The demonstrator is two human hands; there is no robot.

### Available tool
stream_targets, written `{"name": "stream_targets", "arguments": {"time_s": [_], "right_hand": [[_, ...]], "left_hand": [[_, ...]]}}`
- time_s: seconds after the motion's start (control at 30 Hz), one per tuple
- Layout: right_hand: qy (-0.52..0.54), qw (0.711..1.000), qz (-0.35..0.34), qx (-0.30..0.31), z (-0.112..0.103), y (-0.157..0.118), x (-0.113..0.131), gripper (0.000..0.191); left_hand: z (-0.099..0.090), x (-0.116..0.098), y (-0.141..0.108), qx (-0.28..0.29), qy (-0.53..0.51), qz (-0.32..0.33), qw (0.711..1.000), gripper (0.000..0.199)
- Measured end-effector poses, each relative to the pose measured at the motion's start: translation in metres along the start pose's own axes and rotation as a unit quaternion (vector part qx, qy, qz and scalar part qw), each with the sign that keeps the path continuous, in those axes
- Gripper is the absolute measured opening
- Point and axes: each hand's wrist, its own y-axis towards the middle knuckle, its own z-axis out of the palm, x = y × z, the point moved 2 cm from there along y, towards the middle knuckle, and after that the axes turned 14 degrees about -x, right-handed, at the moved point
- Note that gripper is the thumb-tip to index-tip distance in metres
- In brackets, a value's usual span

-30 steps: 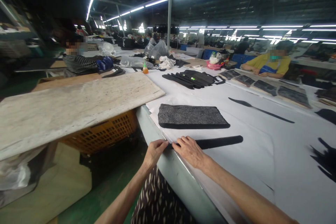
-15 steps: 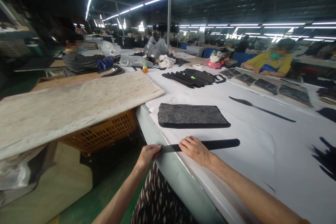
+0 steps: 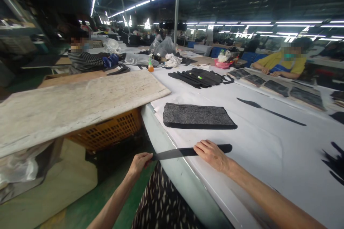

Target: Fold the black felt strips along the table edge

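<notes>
Strip (image 3: 173, 153) drawn farther left over tabletop (image 3: 258, 157) edge; my left hand (image 3: 140, 161) pinches its end; right hand (image 3: 211, 154), apart, covers tabletop portion, grip unclear. Uneven pull could stretch or skew it.

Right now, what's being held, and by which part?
A black strip: the left hand pinches its left end; the right hand lies over it, farther right.
</notes>
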Motion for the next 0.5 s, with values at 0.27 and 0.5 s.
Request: {"name": "stream_targets", "arguments": {"time_s": [0.27,0.5], "right_hand": [[-0.012,1.000,-0.013,-0.010,-0.002,-0.001,0.001,0.027],[0.002,0.997,-0.071,-0.008,0.002,0.018,0.015,0.027]], "left_hand": [[-0.027,0.037,0.016,-0.052,0.032,-0.029,0.998,0.051],[-0.045,0.057,0.019,-0.079,0.063,-0.049,0.994,0.053]]}}
